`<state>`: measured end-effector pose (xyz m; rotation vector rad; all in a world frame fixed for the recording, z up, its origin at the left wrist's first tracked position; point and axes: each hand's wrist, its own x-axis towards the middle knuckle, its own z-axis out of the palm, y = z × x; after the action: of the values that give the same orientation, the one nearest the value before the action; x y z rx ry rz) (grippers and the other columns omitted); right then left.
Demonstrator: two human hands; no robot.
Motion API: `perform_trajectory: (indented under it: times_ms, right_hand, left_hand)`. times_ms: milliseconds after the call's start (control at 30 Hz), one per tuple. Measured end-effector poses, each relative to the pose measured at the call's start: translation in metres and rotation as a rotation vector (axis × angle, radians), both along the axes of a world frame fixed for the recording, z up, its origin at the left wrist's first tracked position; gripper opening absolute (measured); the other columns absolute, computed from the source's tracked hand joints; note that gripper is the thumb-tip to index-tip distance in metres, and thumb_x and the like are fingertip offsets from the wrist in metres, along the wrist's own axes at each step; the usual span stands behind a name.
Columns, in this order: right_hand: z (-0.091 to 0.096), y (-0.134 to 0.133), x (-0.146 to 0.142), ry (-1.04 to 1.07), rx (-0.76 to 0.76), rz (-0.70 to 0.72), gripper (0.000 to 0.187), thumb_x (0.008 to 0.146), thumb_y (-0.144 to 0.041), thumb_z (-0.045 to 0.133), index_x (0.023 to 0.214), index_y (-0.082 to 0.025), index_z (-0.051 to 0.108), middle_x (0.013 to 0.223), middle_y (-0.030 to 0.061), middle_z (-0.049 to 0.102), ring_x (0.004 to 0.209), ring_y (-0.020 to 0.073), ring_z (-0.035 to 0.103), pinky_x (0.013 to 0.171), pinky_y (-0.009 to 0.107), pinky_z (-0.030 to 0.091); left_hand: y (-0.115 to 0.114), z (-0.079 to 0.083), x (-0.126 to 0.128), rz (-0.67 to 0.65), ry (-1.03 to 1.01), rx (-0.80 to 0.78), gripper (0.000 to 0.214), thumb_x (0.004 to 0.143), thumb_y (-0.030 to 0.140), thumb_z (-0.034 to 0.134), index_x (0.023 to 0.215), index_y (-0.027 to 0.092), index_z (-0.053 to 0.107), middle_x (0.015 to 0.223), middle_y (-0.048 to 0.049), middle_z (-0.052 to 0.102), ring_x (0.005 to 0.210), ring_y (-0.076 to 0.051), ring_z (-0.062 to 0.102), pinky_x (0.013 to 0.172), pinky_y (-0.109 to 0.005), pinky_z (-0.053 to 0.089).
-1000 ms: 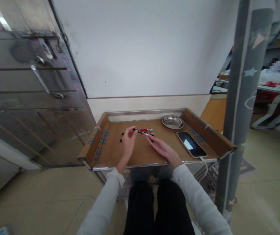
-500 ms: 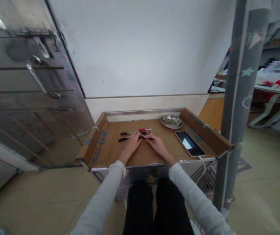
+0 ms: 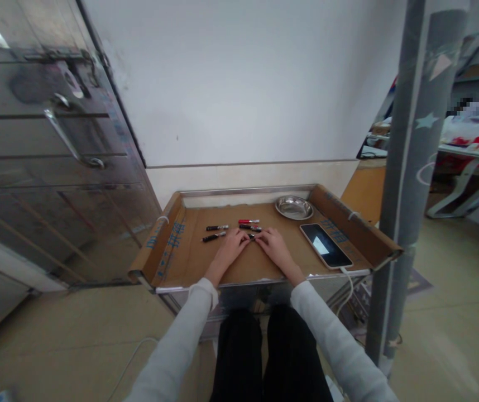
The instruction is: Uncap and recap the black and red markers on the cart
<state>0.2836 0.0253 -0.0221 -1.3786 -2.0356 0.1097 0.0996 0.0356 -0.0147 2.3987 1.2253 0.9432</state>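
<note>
Both of my hands rest on the cardboard-lined tray (image 3: 189, 262), meeting at a black pen (image 3: 250, 237) that shows between them. My left hand (image 3: 230, 249) has curled fingers pinching the pen's left end. My right hand (image 3: 273, 245) pinches its right end. Just beyond the hands lie a red pen (image 3: 248, 221) and a black pen with a red tip (image 3: 250, 228). Two more black pens (image 3: 216, 228) lie to the left, one (image 3: 213, 237) nearer to me.
A steel bowl (image 3: 293, 207) stands at the tray's back right. A phone (image 3: 325, 245) with a cable lies along the right side. A grey padded post (image 3: 407, 178) rises at the right. A metal door (image 3: 47, 145) stands to the left.
A second ago my hands held the pen up above the tray. They have come down onto the cardboard and drawn a little toward me, still together on the pen.
</note>
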Motion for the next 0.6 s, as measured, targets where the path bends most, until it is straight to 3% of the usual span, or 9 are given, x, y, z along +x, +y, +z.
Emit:
perform_trajectory:
  times_ms: [200, 433, 500, 600]
  right_hand:
    - [0.002, 0.009, -0.005, -0.076, 0.018, -0.176, 0.018, 0.088, -0.025, 0.047, 0.089, -0.02, 0.063, 0.089, 0.0098, 0.063, 0.086, 0.0231, 0.052, 0.075, 0.033, 0.035]
    - [0.007, 0.002, -0.005, -0.028, -0.008, -0.216, 0.017, 0.088, -0.023, 0.045, 0.093, -0.017, 0.06, 0.092, 0.0088, 0.064, 0.09, 0.0234, 0.054, 0.076, 0.033, 0.033]
    - [0.006, -0.004, -0.003, 0.025, -0.012, -0.193, 0.018, 0.089, -0.024, 0.043, 0.092, -0.018, 0.06, 0.093, 0.0081, 0.064, 0.091, 0.0225, 0.054, 0.077, 0.032, 0.033]
    - [0.004, -0.012, -0.005, 0.099, -0.014, -0.149, 0.02, 0.089, -0.024, 0.041, 0.09, -0.019, 0.06, 0.092, 0.0073, 0.063, 0.09, 0.0212, 0.054, 0.078, 0.032, 0.034]
  left_hand:
    - [0.014, 0.001, 0.009, 0.134, -0.004, 0.043, 0.01, 0.082, 0.011, 0.053, 0.088, 0.018, 0.054, 0.092, -0.0031, 0.051, 0.089, -0.017, 0.052, 0.087, -0.034, 0.044]
    - [0.004, 0.008, -0.002, 0.198, 0.008, 0.062, 0.007, 0.083, 0.014, 0.053, 0.088, 0.018, 0.056, 0.092, -0.0035, 0.049, 0.091, -0.018, 0.052, 0.087, -0.035, 0.043]
    - [-0.004, 0.009, -0.015, 0.304, -0.012, 0.11, 0.011, 0.082, 0.017, 0.055, 0.093, 0.018, 0.057, 0.096, -0.0054, 0.049, 0.095, -0.021, 0.051, 0.089, -0.037, 0.042]
    - [-0.016, 0.009, -0.037, 0.58, 0.016, 0.115, 0.02, 0.081, 0.021, 0.057, 0.1, 0.016, 0.057, 0.104, -0.0113, 0.051, 0.1, -0.027, 0.049, 0.088, -0.043, 0.04]
